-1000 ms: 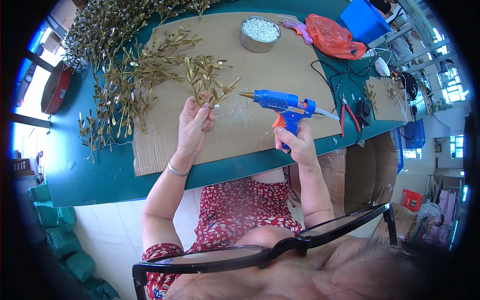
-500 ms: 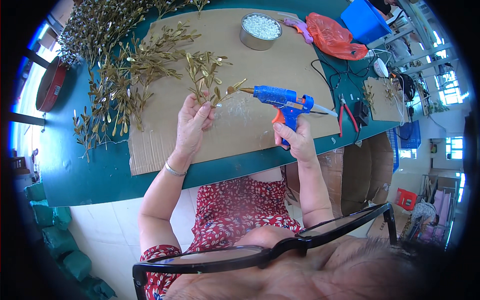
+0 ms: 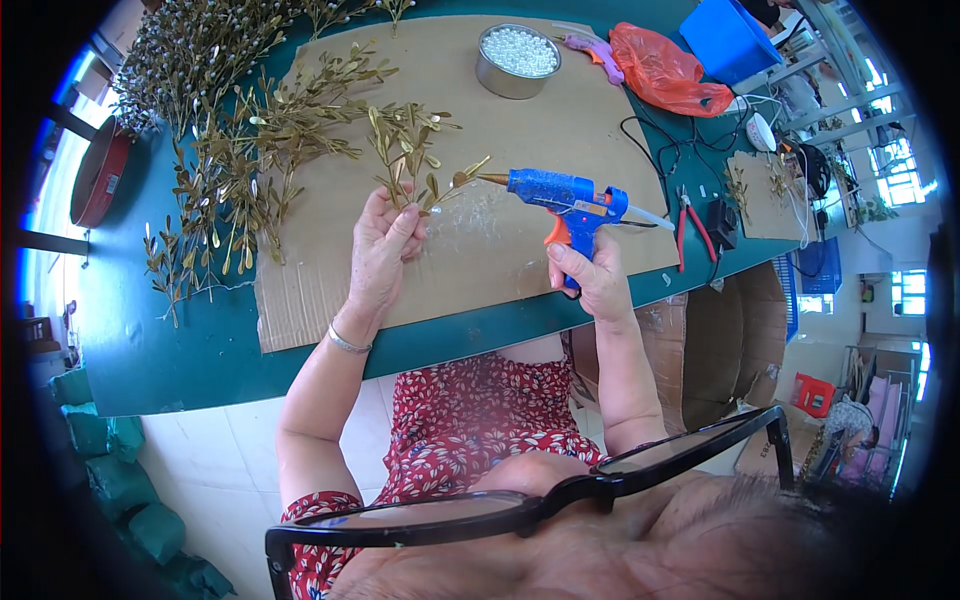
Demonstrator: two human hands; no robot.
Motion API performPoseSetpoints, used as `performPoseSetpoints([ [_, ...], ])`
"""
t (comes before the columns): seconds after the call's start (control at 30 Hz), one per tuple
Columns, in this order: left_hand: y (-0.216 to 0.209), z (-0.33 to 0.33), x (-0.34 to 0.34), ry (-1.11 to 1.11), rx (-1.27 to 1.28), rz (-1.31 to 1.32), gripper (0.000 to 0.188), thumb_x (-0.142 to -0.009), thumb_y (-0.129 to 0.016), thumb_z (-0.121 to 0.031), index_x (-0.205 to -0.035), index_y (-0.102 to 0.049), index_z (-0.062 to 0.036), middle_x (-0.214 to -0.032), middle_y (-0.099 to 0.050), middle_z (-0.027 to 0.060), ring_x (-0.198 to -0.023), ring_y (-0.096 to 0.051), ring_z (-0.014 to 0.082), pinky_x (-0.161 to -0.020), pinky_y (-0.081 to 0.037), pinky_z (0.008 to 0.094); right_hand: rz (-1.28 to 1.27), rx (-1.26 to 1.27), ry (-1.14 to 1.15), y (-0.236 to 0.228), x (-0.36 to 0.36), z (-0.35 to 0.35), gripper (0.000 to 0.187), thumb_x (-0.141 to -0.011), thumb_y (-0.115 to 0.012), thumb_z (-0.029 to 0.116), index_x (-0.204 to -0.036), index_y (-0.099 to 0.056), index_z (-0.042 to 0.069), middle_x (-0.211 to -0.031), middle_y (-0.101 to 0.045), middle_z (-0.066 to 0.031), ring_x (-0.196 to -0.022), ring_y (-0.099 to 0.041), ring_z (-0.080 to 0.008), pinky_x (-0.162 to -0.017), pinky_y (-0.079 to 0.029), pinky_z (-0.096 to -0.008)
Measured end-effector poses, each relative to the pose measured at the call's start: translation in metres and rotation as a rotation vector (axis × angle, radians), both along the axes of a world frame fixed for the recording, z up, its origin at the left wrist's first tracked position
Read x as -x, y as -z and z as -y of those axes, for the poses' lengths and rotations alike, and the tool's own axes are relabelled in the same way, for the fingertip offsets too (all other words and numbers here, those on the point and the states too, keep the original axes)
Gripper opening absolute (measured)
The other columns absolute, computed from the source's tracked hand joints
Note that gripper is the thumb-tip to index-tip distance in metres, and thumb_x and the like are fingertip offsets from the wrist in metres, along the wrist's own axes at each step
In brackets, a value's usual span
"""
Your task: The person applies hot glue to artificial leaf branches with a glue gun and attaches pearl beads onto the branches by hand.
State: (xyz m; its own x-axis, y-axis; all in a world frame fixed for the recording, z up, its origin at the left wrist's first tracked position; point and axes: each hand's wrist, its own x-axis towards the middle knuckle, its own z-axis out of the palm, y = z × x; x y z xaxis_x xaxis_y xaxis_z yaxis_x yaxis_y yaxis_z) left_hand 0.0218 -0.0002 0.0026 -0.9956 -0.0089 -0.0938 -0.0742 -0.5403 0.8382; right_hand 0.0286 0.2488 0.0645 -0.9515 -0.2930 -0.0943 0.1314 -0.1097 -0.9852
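Note:
My left hand (image 3: 388,245) pinches the stem of a gold artificial leaf branch (image 3: 408,150) above the cardboard. In my right hand (image 3: 592,275) is a blue glue gun (image 3: 553,190) with an orange trigger, a clear glue stick poking out of its back. The gun's brass nozzle points left and meets, or nearly meets, a leaf at the right side of the branch; I cannot tell if they touch. A round metal tin (image 3: 517,62) of white pearl beads stands beyond the hands. More gold branches (image 3: 235,170) lie to the left of my left hand.
Cardboard (image 3: 480,290) covers the middle of the green table (image 3: 170,370). At the right lie red-handled pliers (image 3: 690,225), a black adapter (image 3: 722,225) and tangled cables. Farther back are a purple glue gun (image 3: 597,52), a red plastic bag (image 3: 660,75) and a blue bin (image 3: 728,42). A red round container (image 3: 95,175) sits far left.
Almost nothing differs. The branch and both hands keep their places, with only a very slight shift of the whole view.

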Motion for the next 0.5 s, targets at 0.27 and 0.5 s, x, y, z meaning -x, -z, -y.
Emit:
performPoseSetpoints([
  [0.27,0.0013,0.0003,-0.0004,-0.004,-0.005,-0.005,0.026,-0.094,-0.052,-0.010,-0.119,-0.047,-0.0049,-0.072,-0.053,0.0005,-0.055,-0.036,0.0026,-0.049,-0.028,0.0164,0.002,-0.030,-0.022,0.0006,-0.0009,-0.0020,0.035,-0.085,-0.065,0.019,-0.113,-0.054,0.002,-0.069,-0.053,0.0006,-0.051,-0.047,-0.0043,-0.042,-0.033,-0.0178],
  [0.5,0.0038,0.0018,0.0007,-0.010,-0.001,-0.005,0.025,-0.095,-0.051,-0.009,-0.119,-0.047,-0.0048,-0.074,-0.052,0.0016,-0.054,-0.035,0.0036,-0.049,-0.028,0.0167,-0.010,-0.043,-0.011,0.0018,0.0019,-0.0005,0.036,-0.085,-0.065,0.019,-0.113,-0.053,0.001,-0.069,-0.053,0.0002,-0.051,-0.048,-0.0044,-0.042,-0.033,-0.0178],
])
